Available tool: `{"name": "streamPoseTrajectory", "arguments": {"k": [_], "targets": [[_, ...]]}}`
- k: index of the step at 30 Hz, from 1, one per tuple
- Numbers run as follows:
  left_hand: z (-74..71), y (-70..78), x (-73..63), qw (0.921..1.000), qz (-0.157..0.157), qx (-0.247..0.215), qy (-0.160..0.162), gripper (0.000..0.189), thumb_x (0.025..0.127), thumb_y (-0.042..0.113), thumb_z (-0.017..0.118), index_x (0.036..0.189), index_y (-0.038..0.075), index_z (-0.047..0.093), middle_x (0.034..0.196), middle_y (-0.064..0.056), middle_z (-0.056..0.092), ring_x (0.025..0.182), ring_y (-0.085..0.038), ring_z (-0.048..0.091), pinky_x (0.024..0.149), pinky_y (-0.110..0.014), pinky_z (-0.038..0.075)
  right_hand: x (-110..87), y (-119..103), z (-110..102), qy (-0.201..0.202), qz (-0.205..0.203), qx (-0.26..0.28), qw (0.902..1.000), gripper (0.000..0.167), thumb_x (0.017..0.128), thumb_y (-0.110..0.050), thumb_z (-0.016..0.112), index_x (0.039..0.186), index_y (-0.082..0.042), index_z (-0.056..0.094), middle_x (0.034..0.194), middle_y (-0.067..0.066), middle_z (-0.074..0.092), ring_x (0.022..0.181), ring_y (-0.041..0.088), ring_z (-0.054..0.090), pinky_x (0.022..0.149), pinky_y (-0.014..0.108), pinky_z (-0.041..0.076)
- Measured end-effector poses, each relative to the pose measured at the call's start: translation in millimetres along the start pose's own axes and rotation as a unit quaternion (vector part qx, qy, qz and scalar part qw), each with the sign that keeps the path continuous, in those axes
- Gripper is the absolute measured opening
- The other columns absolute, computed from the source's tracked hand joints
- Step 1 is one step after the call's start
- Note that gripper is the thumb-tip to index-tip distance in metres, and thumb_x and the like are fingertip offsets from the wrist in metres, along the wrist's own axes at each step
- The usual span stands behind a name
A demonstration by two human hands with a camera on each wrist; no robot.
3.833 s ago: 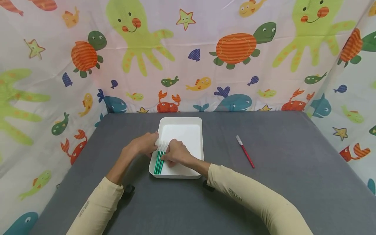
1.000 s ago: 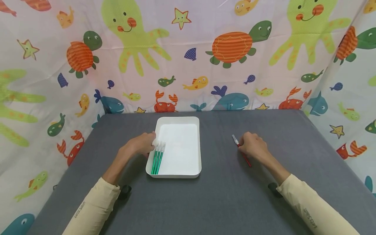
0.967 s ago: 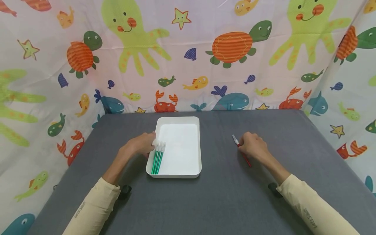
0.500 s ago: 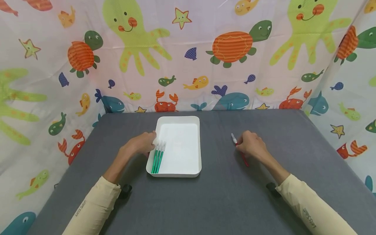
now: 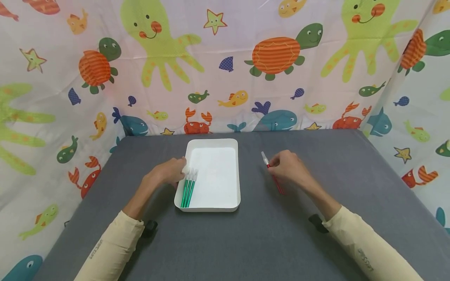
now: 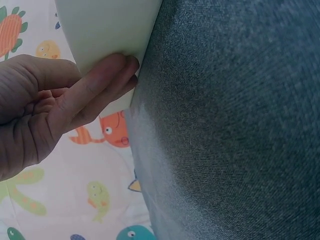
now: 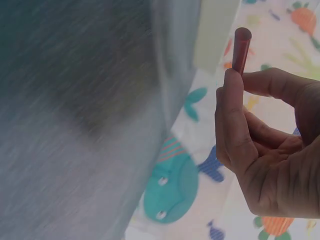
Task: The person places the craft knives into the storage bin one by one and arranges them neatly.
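Note:
A white rectangular tray [image 5: 218, 175] stands on the grey table. My left hand [image 5: 170, 171] holds its left side, the thumb at the rim and the fingers [image 6: 95, 85] against the outer wall in the left wrist view. Several green pens [image 5: 188, 194] with clear caps lie side by side along the tray's left side, caps pointing away from me. Right of the tray, my right hand [image 5: 289, 167] pinches a red pen [image 5: 278, 185] between thumb and fingers, its whitish cap pointing up-left. In the right wrist view the red barrel's round end [image 7: 242, 37] juts past the fingertips.
The grey tabletop [image 5: 225, 249] stretches around the tray and both arms. Behind and at the sides hangs a white curtain [image 5: 225, 78] printed with sea animals. A dark band [image 5: 318, 223] sits at my right wrist, another [image 5: 150, 228] at the left.
My right hand leaves the green pens in the tray, takes hold of the red pen on the table, and now moves it left toward the tray. The left hand stays at the tray's side.

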State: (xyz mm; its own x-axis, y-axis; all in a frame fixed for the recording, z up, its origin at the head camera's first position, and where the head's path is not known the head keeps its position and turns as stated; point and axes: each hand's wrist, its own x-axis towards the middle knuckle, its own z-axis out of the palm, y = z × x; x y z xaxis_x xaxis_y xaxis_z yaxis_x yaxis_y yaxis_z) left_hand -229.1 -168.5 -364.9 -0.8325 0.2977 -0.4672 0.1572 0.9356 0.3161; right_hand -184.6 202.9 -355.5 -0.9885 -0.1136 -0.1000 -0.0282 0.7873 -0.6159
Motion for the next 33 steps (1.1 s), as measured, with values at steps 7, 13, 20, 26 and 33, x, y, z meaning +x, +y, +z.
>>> {"name": "streamPoseTrajectory", "arguments": {"k": [7, 13, 20, 26, 33], "targets": [[-0.4, -0.6, 0.4, 1.0, 0.001, -0.001, -0.001, 0.073, 0.106, 0.015, 0.059, 0.163, -0.006, 0.019, 0.151, -0.029, 0.052, 0.091, -0.019, 0.074, 0.1, -0.044, 0.06, 6.0, -38, 19, -0.031, -0.029, 0.047, 0.998, 0.019, 0.092, -0.011, 0.07, 0.103, 0.001, 0.078, 0.094, 0.015, 0.076, 0.07, 0.019, 0.068, 0.066, 0.031, 0.063], [0.3, -2.9, 0.0, 1.0, 0.006, 0.006, 0.0, 0.071, 0.107, 0.014, 0.058, 0.163, -0.007, 0.02, 0.149, -0.03, 0.054, 0.088, -0.018, 0.074, 0.098, -0.043, 0.061, 16.4, -67, 44, -0.063, -0.042, 0.08, 0.9939, 0.017, 0.091, -0.008, 0.07, 0.102, 0.002, 0.078, 0.092, 0.015, 0.077, 0.069, 0.02, 0.073, 0.065, 0.034, 0.064], [-0.8, -3.4, 0.3, 0.9999, 0.013, 0.004, 0.008, 0.071, 0.107, 0.013, 0.056, 0.163, -0.008, 0.018, 0.149, -0.03, 0.054, 0.084, -0.016, 0.075, 0.098, -0.042, 0.06, 29.0, -88, 75, -0.107, 0.004, 0.157, 0.9817, 0.018, 0.09, -0.007, 0.07, 0.103, 0.003, 0.077, 0.085, 0.013, 0.074, 0.069, 0.015, 0.069, 0.065, 0.035, 0.065], [-0.3, -3.4, 0.6, 0.9999, 0.007, 0.0, 0.008, 0.072, 0.106, 0.014, 0.059, 0.163, -0.008, 0.019, 0.148, -0.029, 0.055, 0.086, -0.017, 0.075, 0.101, -0.044, 0.06, 33.2, -103, 100, -0.101, 0.01, 0.166, 0.9808, 0.009, 0.091, -0.005, 0.07, 0.094, 0.001, 0.077, 0.076, 0.01, 0.072, 0.065, 0.015, 0.069, 0.064, 0.037, 0.065], [0.4, -3.9, 1.7, 1.0, 0.005, 0.001, 0.005, 0.071, 0.107, 0.014, 0.058, 0.163, -0.007, 0.019, 0.145, -0.028, 0.057, 0.086, -0.017, 0.076, 0.095, -0.041, 0.062, 42.8, -120, 125, -0.105, 0.012, 0.132, 0.9856, 0.007, 0.091, -0.004, 0.074, 0.091, 0.002, 0.076, 0.074, 0.01, 0.07, 0.066, 0.017, 0.069, 0.063, 0.034, 0.064]]}}
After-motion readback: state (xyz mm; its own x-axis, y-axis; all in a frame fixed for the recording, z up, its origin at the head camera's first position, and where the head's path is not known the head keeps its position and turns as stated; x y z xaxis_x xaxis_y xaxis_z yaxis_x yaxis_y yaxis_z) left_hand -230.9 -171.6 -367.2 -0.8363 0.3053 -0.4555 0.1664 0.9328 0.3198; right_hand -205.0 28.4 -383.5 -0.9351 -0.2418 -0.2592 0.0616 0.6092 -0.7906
